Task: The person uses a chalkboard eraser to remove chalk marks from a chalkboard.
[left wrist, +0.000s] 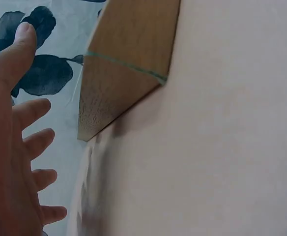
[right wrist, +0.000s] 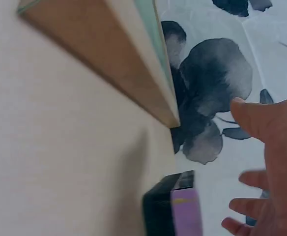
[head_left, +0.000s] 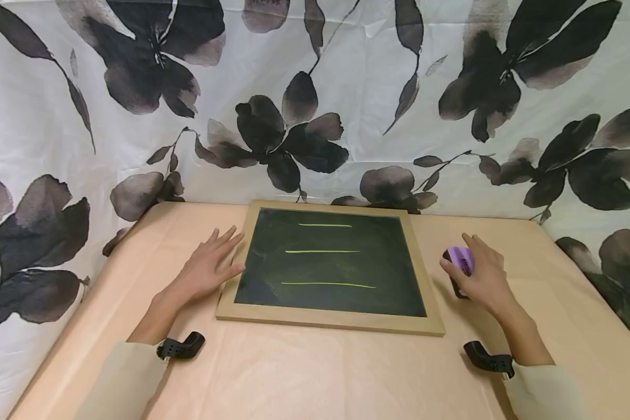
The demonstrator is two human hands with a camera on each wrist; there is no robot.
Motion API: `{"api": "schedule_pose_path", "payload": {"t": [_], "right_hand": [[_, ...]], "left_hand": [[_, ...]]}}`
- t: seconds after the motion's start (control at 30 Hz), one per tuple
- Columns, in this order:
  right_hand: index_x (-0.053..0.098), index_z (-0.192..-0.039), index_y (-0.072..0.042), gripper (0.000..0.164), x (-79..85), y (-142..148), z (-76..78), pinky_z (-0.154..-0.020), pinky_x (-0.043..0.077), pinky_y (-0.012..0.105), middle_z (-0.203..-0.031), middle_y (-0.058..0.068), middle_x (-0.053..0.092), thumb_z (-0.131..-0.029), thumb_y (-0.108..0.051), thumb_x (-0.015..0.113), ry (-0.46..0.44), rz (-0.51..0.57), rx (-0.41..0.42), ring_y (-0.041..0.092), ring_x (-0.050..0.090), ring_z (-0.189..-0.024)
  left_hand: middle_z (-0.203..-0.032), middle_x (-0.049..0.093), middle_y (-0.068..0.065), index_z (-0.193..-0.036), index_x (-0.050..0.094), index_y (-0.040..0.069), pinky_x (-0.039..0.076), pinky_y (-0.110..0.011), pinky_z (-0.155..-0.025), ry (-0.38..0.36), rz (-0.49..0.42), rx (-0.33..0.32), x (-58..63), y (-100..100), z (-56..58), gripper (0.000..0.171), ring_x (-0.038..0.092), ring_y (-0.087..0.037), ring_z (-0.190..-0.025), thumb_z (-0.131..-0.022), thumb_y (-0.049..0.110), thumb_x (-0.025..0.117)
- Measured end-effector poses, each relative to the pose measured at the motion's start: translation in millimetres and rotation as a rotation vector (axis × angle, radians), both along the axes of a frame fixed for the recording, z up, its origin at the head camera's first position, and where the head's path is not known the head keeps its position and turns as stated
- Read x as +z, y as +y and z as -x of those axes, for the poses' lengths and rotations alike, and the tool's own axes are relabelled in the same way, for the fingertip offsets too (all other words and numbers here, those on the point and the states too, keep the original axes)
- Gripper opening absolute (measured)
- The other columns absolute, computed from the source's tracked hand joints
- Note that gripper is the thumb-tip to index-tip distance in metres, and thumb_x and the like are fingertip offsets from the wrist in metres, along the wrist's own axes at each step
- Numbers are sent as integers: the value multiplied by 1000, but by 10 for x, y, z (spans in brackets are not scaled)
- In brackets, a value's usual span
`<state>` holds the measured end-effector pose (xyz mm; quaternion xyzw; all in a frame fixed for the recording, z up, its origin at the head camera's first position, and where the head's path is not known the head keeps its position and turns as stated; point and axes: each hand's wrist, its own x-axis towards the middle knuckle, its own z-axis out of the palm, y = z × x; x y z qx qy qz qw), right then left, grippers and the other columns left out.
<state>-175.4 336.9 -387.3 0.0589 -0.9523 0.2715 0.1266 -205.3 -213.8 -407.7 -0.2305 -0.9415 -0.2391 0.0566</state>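
Observation:
A wood-framed chalkboard [head_left: 331, 262] lies on the table with three yellow chalk lines across its dark surface. My left hand [head_left: 205, 271] hovers with spread fingers at the board's left frame edge. In the left wrist view the fingers of that hand [left wrist: 11, 142] stand apart from the frame's side [left wrist: 129, 64]. To the right of the board is a small purple-and-black chalkboard eraser [head_left: 459, 265]. Over it is my right hand [head_left: 485, 277], thumb and fingers extended. The right wrist view shows a gap between this hand [right wrist: 281, 162] and the eraser [right wrist: 175, 206].
A light peach cover lies over the table [head_left: 294, 373]. Behind it and at both sides hangs a white cloth [head_left: 378, 105] with dark flower prints. Black bands [head_left: 181, 347] are worn on both wrists, below the light sleeves [head_left: 121, 379].

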Motion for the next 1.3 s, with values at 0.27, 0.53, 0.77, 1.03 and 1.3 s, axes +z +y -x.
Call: {"api": "schedule_pose_path", "payload": {"t": [0.27,0.53,0.77,1.03,1.3], "right_hand": [[23,-144,13,85,-141,-45,62,-81,26,67,-132,41,35,-90,-40,63,1,34,-213,57,26,-116],[24,-140,19,81,-218,-28,-5,-81,33,61,-122,42,39,-91,-33,61,-32,90,-310,56,31,-112],[31,-133,24,78,-261,-43,-37,-74,37,56,-114,40,39,-89,-31,65,-95,74,-315,50,39,-100],[37,-129,25,70,-193,-110,-45,-69,40,49,-110,38,45,-90,-26,65,-56,71,-294,45,44,-95],[45,-127,22,66,71,-310,52,-71,41,48,-110,36,50,-88,-27,68,-7,39,-216,44,46,-96]], "left_hand": [[-157,21,-10,-151,33,11,7,-70,-104,-64,-161,-39,-111,-45,46,64,7,-43,-142,-97,38,53],[-154,28,-8,-150,34,11,-2,-64,-107,-81,-142,-29,-217,-9,85,65,13,-39,-142,-96,41,55],[-156,26,-7,-149,35,11,0,-65,-107,-35,-40,-15,-253,-9,36,69,17,-38,-142,-94,44,57],[-155,28,-6,-149,36,12,0,-65,-107,-31,-25,-13,-247,-22,5,67,19,-38,-141,-94,43,57],[-154,29,-8,-149,36,11,0,-65,-107,-24,-27,-24,-238,-19,-9,67,19,-40,-141,-94,42,57]]}}
